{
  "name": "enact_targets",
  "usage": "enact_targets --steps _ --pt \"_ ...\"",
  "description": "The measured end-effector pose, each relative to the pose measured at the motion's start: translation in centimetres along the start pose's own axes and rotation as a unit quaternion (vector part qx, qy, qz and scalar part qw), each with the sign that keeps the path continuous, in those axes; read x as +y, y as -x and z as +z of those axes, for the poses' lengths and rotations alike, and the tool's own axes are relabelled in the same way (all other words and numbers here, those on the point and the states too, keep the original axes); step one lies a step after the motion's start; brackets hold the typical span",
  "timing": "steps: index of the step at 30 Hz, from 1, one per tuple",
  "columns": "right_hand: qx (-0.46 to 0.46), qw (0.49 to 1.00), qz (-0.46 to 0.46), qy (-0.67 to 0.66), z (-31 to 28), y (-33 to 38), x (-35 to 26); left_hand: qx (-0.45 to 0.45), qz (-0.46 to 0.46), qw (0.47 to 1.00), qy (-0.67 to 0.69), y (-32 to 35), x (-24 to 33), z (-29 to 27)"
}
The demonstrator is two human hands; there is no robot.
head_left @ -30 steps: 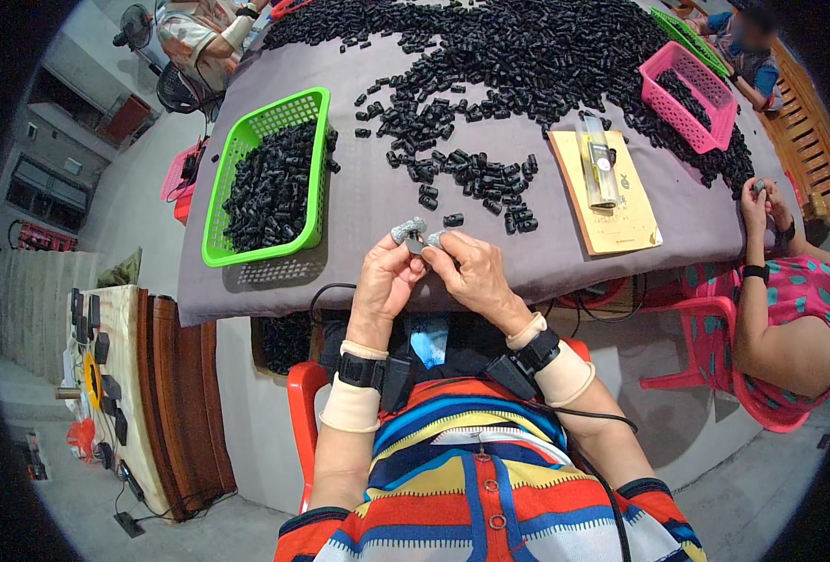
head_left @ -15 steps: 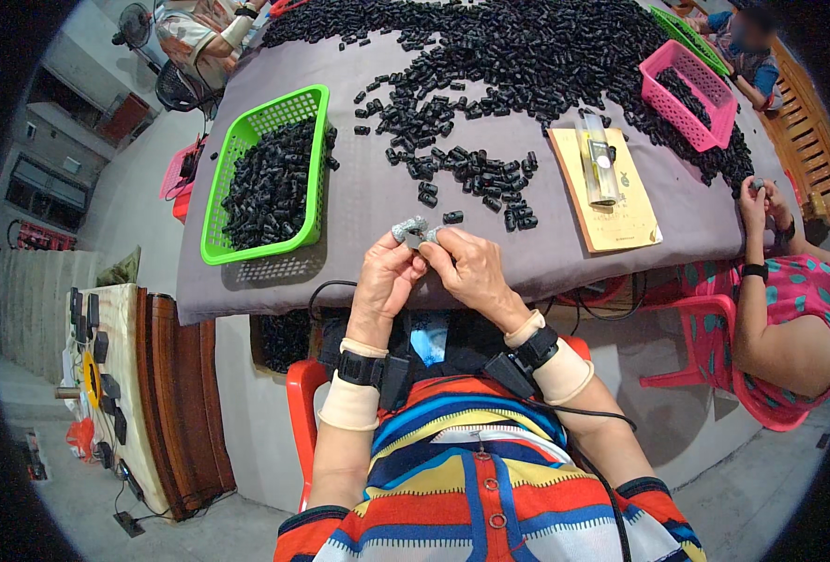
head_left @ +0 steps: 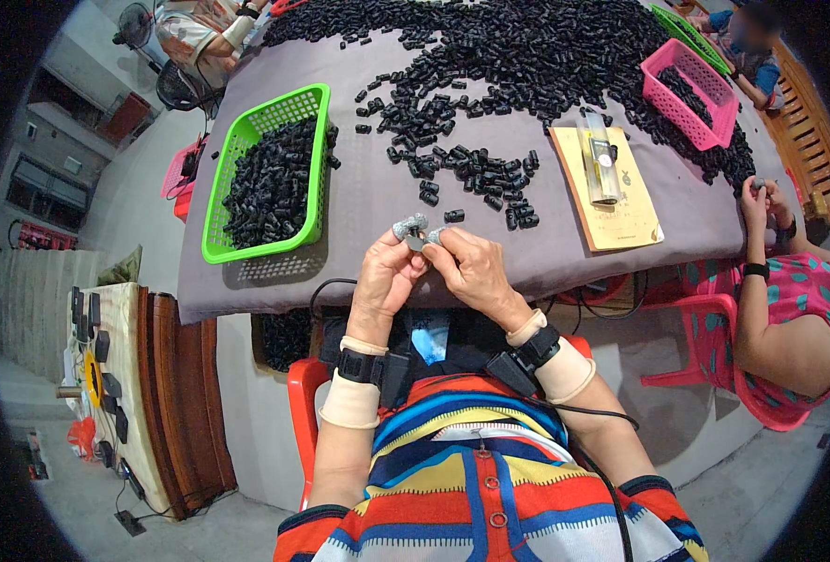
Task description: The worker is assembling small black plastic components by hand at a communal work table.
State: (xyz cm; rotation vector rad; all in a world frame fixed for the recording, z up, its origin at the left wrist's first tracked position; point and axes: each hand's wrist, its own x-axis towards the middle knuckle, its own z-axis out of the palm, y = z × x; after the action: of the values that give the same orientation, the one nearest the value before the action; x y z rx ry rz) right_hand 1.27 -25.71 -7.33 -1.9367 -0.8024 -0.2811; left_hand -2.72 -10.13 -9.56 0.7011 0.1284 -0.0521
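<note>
Both my hands meet just over the near edge of the table, fingers bent and pinched together. Between their fingertips is a small dark part (head_left: 415, 242), largely covered by the fingers, so its exact kind is unclear. My left hand (head_left: 383, 281) grips it from the left, and my right hand (head_left: 476, 273) pinches at it from the right. Silvery-grey wrapping covers some fingertips. Just beyond the hands lies a single short black plastic cylinder (head_left: 454, 216). A looser group of similar black cylinders (head_left: 485, 173) is spread a little farther off.
A green basket (head_left: 323, 169) full of black cylinders stands at left. At right lie a yellow notepad (head_left: 621, 211) and a clear tool (head_left: 604, 173). A big heap (head_left: 490, 56) covers the far side near a pink basket (head_left: 687, 61). Other people sit around the table.
The small part between my fingertips has turned slightly and shows a greyer face. My hands stay nearly in place.
</note>
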Motion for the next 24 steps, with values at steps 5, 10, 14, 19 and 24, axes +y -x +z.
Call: enact_targets --steps 5,10,14,19,24 --pt "0.002 1.0 0.003 0.004 0.1 -0.2 0.1 0.003 -0.008 1.0 -0.014 -0.2 0.1 0.1" --pt "0.013 1.0 -0.002 0.009 0.7 -0.3 0.2 0.0 -0.005 1.0 -0.013 -0.2 0.2 0.0" --pt "0.018 1.0 0.005 0.006 0.3 -0.2 -0.4 0.022 0.006 1.0 0.005 0.1 -0.1 0.4" --pt "0.028 0.993 0.08 -0.081 -0.2 0.2 0.0 0.072 0.019 0.996 -0.055 0.9 0.7 2.1" --pt "0.032 0.995 0.065 -0.071 -0.1 0.1 0.0 0.139 0.184 0.943 -0.24 2.1 8.4 3.3"
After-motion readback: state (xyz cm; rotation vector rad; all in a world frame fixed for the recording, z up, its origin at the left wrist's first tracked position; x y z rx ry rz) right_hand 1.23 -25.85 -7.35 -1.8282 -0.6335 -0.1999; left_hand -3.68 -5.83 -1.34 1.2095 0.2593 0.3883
